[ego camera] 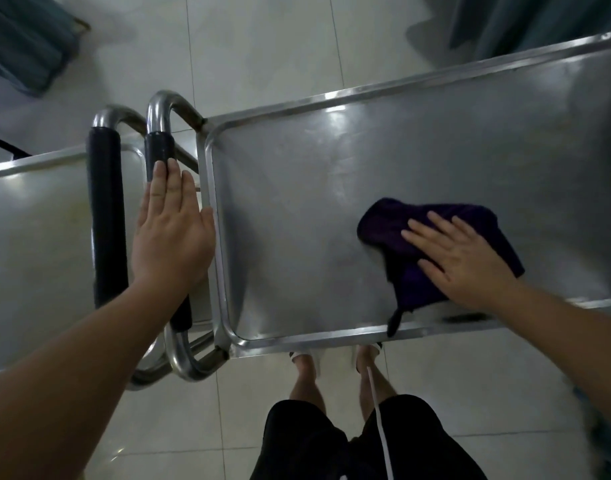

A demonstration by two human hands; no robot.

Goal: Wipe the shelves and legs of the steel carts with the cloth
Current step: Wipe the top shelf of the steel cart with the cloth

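A steel cart's top shelf (297, 209) fills the middle and right of the head view. On its near right part lies a dark purple cloth (390, 223), and my right hand (459, 261) presses flat on it with straight, spread fingers. One corner of the cloth hangs over the shelf's front rim. My left hand (174, 233) lies flat with straight fingers on the black-sleeved handle (159, 147) of this cart, beside the shelf's left rim. A second steel cart (37, 216) stands at the left, its own black-sleeved handle (106, 216) next to the first one.
Pale floor tiles (262, 46) surround the carts. Blue-grey curtain fabric (23, 43) hangs at the top left and more of it (525, 22) at the top right. My legs and white shoes (307, 362) stand just in front of the cart's front rim.
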